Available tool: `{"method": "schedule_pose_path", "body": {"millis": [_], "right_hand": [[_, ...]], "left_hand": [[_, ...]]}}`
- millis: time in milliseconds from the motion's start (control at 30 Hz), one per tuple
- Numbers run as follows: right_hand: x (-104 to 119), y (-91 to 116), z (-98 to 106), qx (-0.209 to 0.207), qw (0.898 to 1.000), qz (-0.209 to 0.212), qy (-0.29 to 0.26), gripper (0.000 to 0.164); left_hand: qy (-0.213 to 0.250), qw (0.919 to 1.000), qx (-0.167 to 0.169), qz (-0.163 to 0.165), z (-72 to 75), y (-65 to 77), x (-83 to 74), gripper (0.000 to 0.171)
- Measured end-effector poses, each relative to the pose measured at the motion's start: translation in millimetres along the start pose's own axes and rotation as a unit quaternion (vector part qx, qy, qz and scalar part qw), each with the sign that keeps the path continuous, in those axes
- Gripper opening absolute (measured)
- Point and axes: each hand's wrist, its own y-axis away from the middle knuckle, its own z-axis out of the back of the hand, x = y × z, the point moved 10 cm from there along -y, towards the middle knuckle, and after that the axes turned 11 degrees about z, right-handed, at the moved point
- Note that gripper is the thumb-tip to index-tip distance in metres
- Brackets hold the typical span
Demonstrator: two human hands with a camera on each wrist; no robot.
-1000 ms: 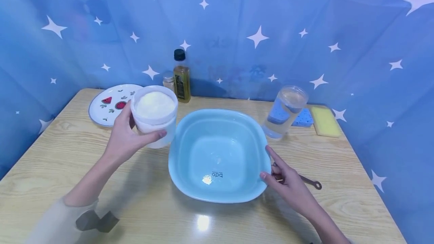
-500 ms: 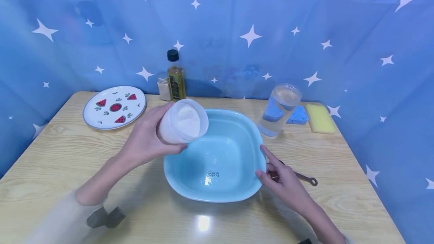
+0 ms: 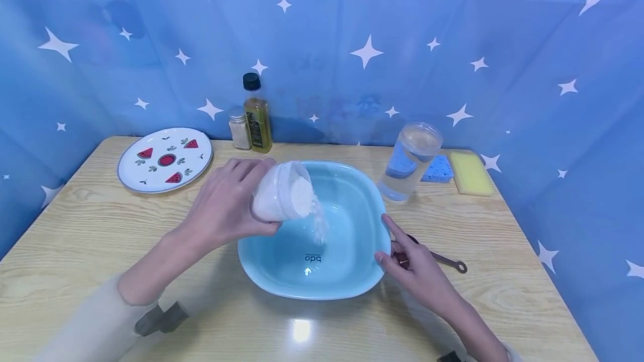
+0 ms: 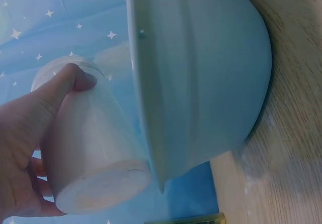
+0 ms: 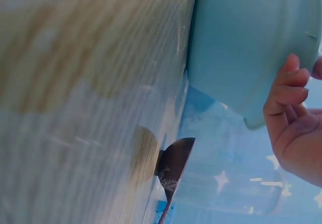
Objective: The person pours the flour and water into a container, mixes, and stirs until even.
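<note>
Left hand [image 3: 228, 205]: thumb along the near side of a translucent white container [image 3: 271, 197], fingers curled round its far side in a full grip. Right hand [image 3: 420, 275]: thumb and forefinger pinch the rim of a pale blue basin [image 3: 347, 256], the other fingers bent beneath it. The container lies tipped above the basin's left part, mouth to the right, with white powder [image 3: 319, 222] falling from it; whether its wall touches the basin rim I cannot tell. It appears to be thin, light plastic, stiff enough for a firm squeeze and unlikely to shatter, though powder on the smooth wall could make it slippery. The sound hold is round the body, below the mouth; the basin, probably light and rigid, is best steadied by its rim. Dark lettering [image 3: 313, 258] on the basin floor seems to read "bdo", uncertainly, with a smaller line too fine to read. Beyond stand a bottle [image 3: 258, 122], its dark label illegible from here, and a small jar [image 3: 240, 133]. At right, a dark spoon [image 3: 448, 261] lies beside the right hand, and a clear cup [image 3: 410, 161] stands behind it.
</note>
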Motion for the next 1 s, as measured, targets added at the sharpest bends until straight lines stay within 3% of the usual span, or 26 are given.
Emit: {"method": "schedule_pose_path", "body": {"millis": [300,633,1000], "right_hand": [[1,0,0,-0.002,1.0,0.001,-0.002,0.064],[6,0,0,-0.005,1.0,0.019,0.003,0.063],[8,-1,0,-0.008,0.999,0.031,0.002,0.063]], "left_hand": [[-0.058,0.9981,0.016,-0.017,-2.2,-3.9,-11.3,0.087],[-0.138,0.988,-0.02,-0.068,-0.6,-2.5,-22.4,0.087],[-0.154,0.9852,-0.014,-0.074,-1.7,1.2,-19.8,0.089]]}}
